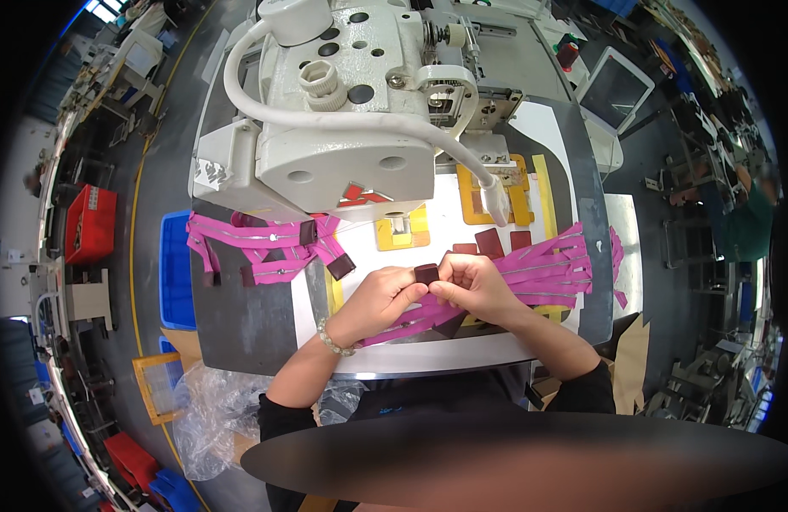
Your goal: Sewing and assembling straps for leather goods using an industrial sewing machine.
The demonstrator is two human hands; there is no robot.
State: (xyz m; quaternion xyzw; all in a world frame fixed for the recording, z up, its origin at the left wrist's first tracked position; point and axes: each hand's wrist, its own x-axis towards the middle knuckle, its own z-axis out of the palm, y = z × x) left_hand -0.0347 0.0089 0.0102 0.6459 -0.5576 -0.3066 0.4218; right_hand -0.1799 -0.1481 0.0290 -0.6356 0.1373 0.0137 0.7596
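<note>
My left hand [379, 300] and my right hand [478, 288] meet at the table's front, fingers closed on a small dark maroon patch [426, 273] pinched between them. The patch looks like leather or stiff fabric. Pink zipper strips [539, 271] lie fanned out beneath and to the right of my right hand. One strip runs under my hands; whether it joins the patch is hidden. Several loose maroon patches [489, 243] lie just beyond my right hand. To the left, more pink zippers [275, 266] lie crossed, with dark maroon pieces on their ends.
A white sewing machine [343, 162] stands over the table, with a hose [351, 122] across its front. Yellow plates [402, 230] sit at its base. A blue bin [178, 269] and clear plastic wrap [215, 410] are at the left. A tablet-like screen [616, 90] stands back right.
</note>
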